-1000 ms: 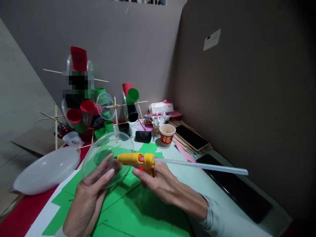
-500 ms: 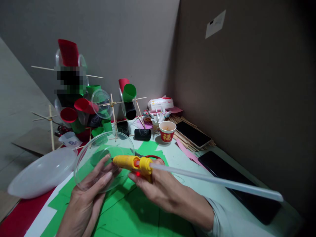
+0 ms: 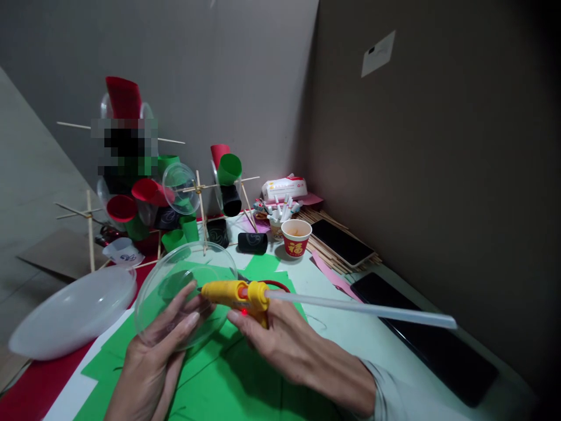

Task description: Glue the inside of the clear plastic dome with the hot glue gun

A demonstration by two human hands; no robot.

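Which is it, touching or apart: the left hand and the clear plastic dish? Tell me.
Touching. The head view shows the left hand cupped under the clear plastic dish, fingers pressed flat against its wall.

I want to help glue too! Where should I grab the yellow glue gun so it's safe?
Probably hold the glue gun by its handle under the body, where the right hand has it, coming from below. The nozzle points left into the clear bowl in the left hand; the glue stick juts out behind.

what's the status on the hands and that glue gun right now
Left hand holds clear lid. Right hand grips yellow glue gun, nozzle at the lid. Nothing between them.
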